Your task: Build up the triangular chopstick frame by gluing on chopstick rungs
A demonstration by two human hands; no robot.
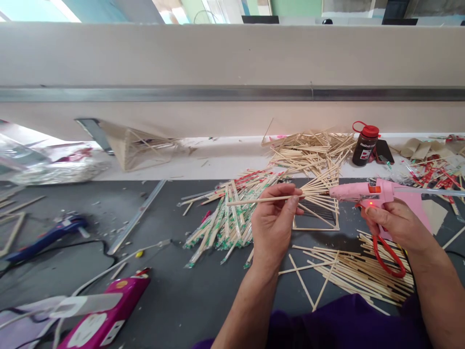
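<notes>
My left hand (273, 220) pinches a thin wooden chopstick (250, 199) at the narrow end of a fan-shaped frame of chopsticks (315, 229). The fan spreads to the right, behind the nozzle of a pink glue gun (358, 191). My right hand (401, 220) grips the glue gun by its handle, and a small light glows on its body. The nozzle tip is close to the chopsticks by my left fingers; whether it touches them I cannot tell. A clear glue stick (432, 191) projects from the gun's rear. Red scissor-like handles (390, 264) show below my right hand.
Loose chopsticks (348, 274) lie in front of me. Wrapped chopsticks (225, 223) and a bare pile (308, 152) lie beyond. A dark bottle with red lid (365, 145) stands right. Leftward are a steel ruler (138, 215), blue glue gun (47, 237), magenta box (109, 310) and cords.
</notes>
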